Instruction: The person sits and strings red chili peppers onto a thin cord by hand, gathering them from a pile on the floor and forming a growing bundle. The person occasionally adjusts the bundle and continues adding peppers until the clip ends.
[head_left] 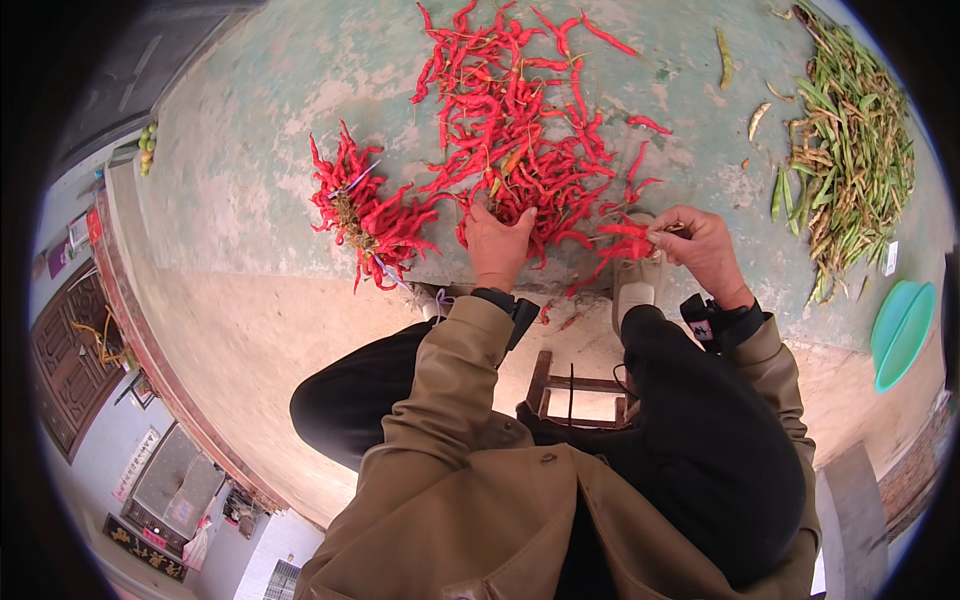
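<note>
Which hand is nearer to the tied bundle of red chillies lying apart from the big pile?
Left. The left hand rests on the big pile just right of the bundle; the right hand is farther right, holding chillies.

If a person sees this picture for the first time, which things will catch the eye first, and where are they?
The eye goes first to the loose pile of red chillies spread on the pale green ground at top centre, with a tied bundle of chillies to its left. The left hand reaches into the pile's lower edge, while the right hand holds a few chillies beside it. At the far right lies a heap of green bean pods.
</note>
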